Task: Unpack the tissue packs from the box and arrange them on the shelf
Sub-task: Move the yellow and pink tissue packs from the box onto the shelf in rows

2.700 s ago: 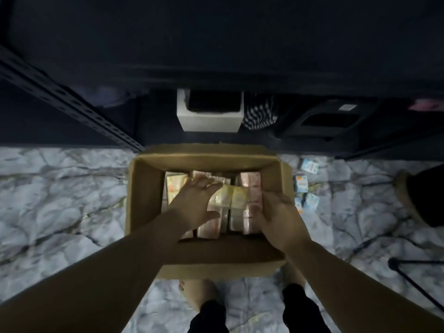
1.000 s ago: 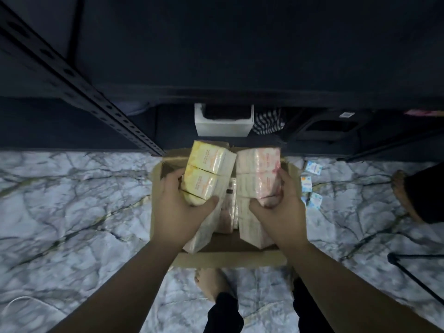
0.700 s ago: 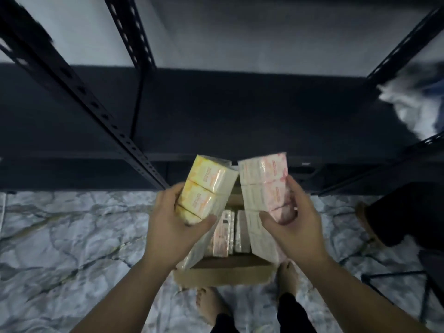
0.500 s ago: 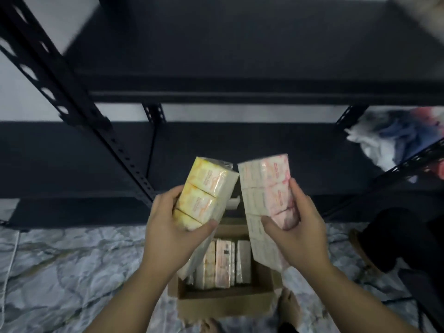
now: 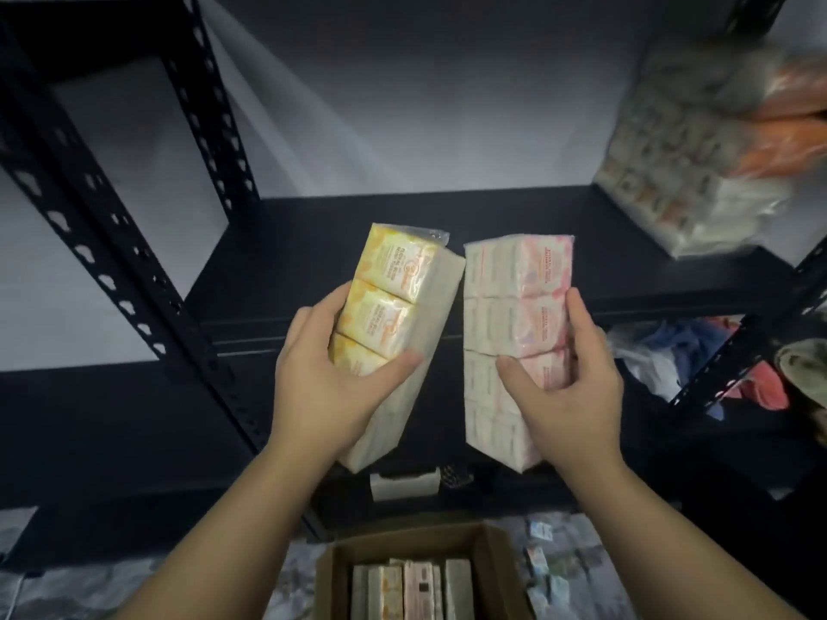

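Note:
My left hand (image 5: 331,387) grips a yellow tissue pack bundle (image 5: 394,302), thumb across its front. My right hand (image 5: 568,396) grips a pink tissue pack bundle (image 5: 514,297) beside it. Both bundles are held upright in the air, side by side, in front of a black shelf board (image 5: 322,243) at about chest height. The cardboard box (image 5: 496,557) sits on the floor below, open, with several more tissue packs (image 5: 411,590) standing in it.
Black perforated uprights (image 5: 112,270) frame the rack on the left. A wrapped multi-pack of tissues (image 5: 680,172) and orange bags lie on the shelf's right end. Crumpled clothes (image 5: 698,355) fill a lower shelf at right. Small packets (image 5: 543,570) lie on the marble floor.
Both hands lifted the yellow and pink bundles out of the box and up to shelf height. The view tilted upward, so the box dropped to the bottom edge.

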The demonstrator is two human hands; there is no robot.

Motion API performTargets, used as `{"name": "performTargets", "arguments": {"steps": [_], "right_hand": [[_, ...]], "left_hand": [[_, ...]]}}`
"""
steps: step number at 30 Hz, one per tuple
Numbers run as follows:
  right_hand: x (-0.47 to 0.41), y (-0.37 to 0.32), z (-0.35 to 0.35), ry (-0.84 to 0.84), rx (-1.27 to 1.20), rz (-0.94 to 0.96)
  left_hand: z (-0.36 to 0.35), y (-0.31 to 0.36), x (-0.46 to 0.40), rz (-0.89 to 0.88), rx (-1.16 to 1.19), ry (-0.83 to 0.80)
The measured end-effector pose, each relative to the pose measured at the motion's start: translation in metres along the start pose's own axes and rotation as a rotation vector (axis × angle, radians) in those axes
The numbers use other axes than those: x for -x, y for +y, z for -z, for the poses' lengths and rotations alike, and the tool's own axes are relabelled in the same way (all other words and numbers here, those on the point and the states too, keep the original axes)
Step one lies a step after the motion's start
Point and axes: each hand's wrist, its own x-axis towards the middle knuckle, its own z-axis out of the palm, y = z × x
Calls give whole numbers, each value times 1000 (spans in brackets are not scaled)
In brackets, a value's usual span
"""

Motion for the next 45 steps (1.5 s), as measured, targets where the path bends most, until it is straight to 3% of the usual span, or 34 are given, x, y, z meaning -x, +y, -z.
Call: {"name": "performTargets", "arguments": {"steps": [7,15,23,28,33,38,45], "right_hand": [[-98,-22,11,-31,139,31],[-223,2,23,-445,540,114],[-268,22,20,-711,612,113],[-274,19,12,-722,613,142],[-273,14,1,-621,749,83],[-270,11,-5,-594,903,9],[-270,6,-4,-552,888,15]], "left_hand": [[-13,38,-78,-59,-204,-26],[-40,35,-161,-85,-614,-259],[-65,20,-195,-37,-720,-449],[-68,17,-204,-15,-728,-430],[-88,22,-209,47,-850,-418],[-83,10,-217,-15,-798,-405],[-67,-10,-238,-155,-815,-405]]}}
